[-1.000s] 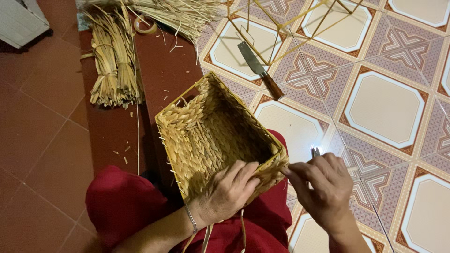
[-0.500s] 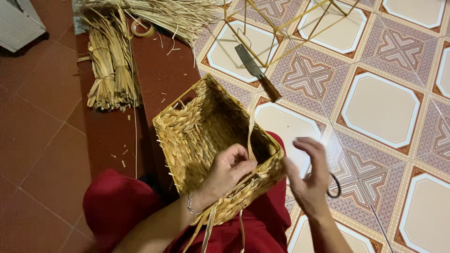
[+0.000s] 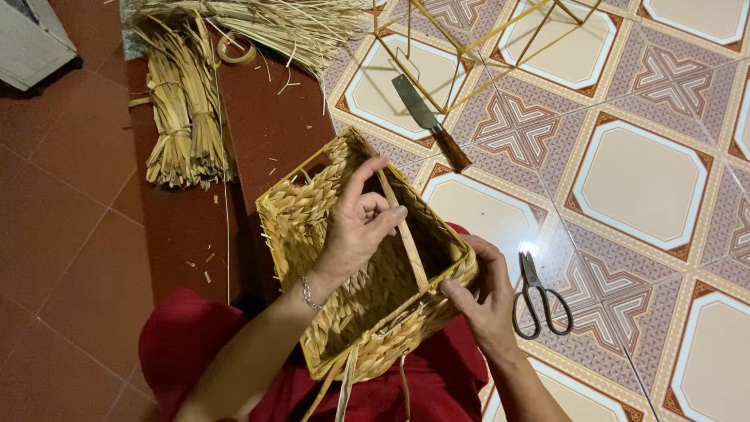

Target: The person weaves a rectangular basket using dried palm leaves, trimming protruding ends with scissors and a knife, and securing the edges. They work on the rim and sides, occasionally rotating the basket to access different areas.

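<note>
Woven of yellow straw, a rectangular basket point(image 3: 344, 258) rests on the person's lap, over red cloth point(image 3: 195, 352), with its open mouth tilted up toward the camera. Left hand point(image 3: 355, 223): raised over the basket's opening, fingers curled, thumb and forefinger pinching a long flat straw strip point(image 3: 406, 234) near its upper end. The strip runs down across the opening to the near rim. Right hand point(image 3: 484, 293): pressed against the outer right wall of the basket near the rim, thumb on the lower end of the strip, fingers loosely closed around the wall. Loose strip ends hang from the basket's lower edge. Black-handled scissors point(image 3: 539, 297) lie on the patterned tile floor point(image 3: 641, 172) just beside the right hand, untouched. Farther off on the tiles lie a knife point(image 3: 430, 125) with a wooden handle and a thin yellow wire frame point(image 3: 469, 47). Bundles of dried straw point(image 3: 183, 117) lie on the dark red floor at upper left, well apart from both hands.
</note>
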